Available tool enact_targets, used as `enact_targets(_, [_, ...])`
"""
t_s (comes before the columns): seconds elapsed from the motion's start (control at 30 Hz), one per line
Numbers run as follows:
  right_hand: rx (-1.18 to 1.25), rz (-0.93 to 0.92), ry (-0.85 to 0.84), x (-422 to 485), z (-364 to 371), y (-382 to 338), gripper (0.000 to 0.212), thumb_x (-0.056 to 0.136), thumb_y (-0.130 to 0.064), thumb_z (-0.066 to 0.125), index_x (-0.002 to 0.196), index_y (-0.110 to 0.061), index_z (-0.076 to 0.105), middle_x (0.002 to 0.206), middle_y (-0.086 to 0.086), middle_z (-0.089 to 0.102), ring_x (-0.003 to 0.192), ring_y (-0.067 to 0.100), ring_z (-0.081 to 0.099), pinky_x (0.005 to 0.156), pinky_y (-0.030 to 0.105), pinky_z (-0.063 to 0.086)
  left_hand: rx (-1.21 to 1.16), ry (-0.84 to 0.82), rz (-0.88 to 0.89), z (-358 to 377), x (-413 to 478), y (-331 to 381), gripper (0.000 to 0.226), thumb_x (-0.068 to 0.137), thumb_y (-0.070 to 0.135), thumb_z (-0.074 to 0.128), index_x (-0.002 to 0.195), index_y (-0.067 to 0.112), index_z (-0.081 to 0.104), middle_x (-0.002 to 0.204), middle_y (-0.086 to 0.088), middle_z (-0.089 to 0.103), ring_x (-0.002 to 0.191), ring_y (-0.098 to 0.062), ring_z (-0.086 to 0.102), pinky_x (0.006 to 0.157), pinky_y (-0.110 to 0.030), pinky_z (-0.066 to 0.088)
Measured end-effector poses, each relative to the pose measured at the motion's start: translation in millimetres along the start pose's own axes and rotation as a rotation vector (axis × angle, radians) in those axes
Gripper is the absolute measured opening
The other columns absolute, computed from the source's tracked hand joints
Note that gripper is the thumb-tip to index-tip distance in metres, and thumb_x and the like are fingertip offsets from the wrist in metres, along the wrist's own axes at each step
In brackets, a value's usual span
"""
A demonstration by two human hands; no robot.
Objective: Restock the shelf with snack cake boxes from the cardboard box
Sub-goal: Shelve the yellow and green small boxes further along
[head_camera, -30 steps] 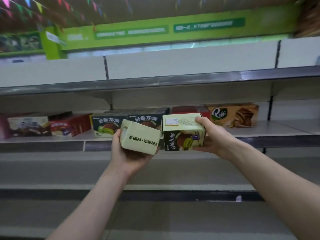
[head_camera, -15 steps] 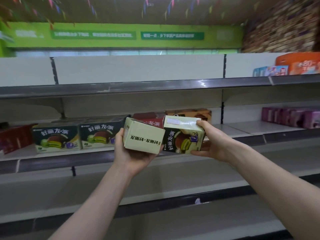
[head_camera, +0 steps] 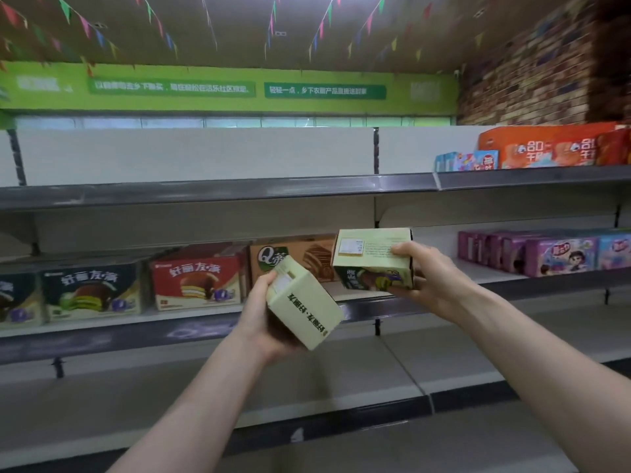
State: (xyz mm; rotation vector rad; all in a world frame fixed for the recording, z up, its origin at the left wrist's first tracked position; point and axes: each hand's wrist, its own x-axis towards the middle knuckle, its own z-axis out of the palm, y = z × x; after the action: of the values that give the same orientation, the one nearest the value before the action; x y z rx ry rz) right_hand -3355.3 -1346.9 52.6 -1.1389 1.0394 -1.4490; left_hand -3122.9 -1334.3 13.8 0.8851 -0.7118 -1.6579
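Hands grasp one cake box each: left hand point(head_camera: 264, 324) a tilted box point(head_camera: 304, 307), right hand point(head_camera: 426, 276) a level box point(head_camera: 374, 259). Best seat the level box right of the Q box point(head_camera: 293, 259) on the shelf point(head_camera: 444, 295), picture face outward, then square up the tilted box.

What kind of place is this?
Most likely a small grocery shop: long metal shelves hold rows of boxed snacks, bunting hangs overhead, and each hand holds a snack cake box.

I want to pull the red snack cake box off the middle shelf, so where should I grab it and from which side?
Take the red snack cake box from the front, fingers over its top front edge and thumb under the front face. It stands upright facing out, with the dark green box close on its left and the brown Q box close on its right, so its sides look hard to reach.
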Motion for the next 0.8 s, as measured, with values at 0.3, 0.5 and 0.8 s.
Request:
enact_targets(0.3, [0.09,-0.117,-0.132,17,-41,-6,0.041,0.094,-0.046,0.052,0.118,-0.012,0.052,0.112,0.01,0.067,0.105,0.023,0.065,0.089,0.047,0.054,0.191,-0.031,-0.05,80,36,-31,0.041,0.083,0.059,0.055,0.081,0.019,0.064,0.077,-0.012,0.069,0.083,-0.029,0.061,0.083,-0.039,0.048])
enact_targets(0.5, [0.218,-0.067,0.007,46,-61,-4,0.015,0.097,-0.023,0.051,0.105,-0.011,0.058,0.102,0.013,0.067,0.105,0.026,0.064,0.074,0.046,0.058,0.149,-0.067,-0.009,92,68,-29,0.042,0.084,0.06,0.054,0.081,0.019,0.067,0.073,-0.013,0.07,0.081,-0.03,0.061,0.083,-0.04,0.048])
enact_targets(0.8, [0.083,-0.093,0.209,101,-79,8,0.025,0.086,-0.007,0.063,0.11,-0.001,0.055,0.083,0.009,0.067,0.075,0.014,0.066,0.071,0.033,0.054,-0.214,-0.26,0.151,90,128,-7,0.045,0.084,0.059,0.049,0.092,0.019,0.067,0.101,-0.015,0.066,0.1,-0.035,0.059,0.105,-0.057,0.035])
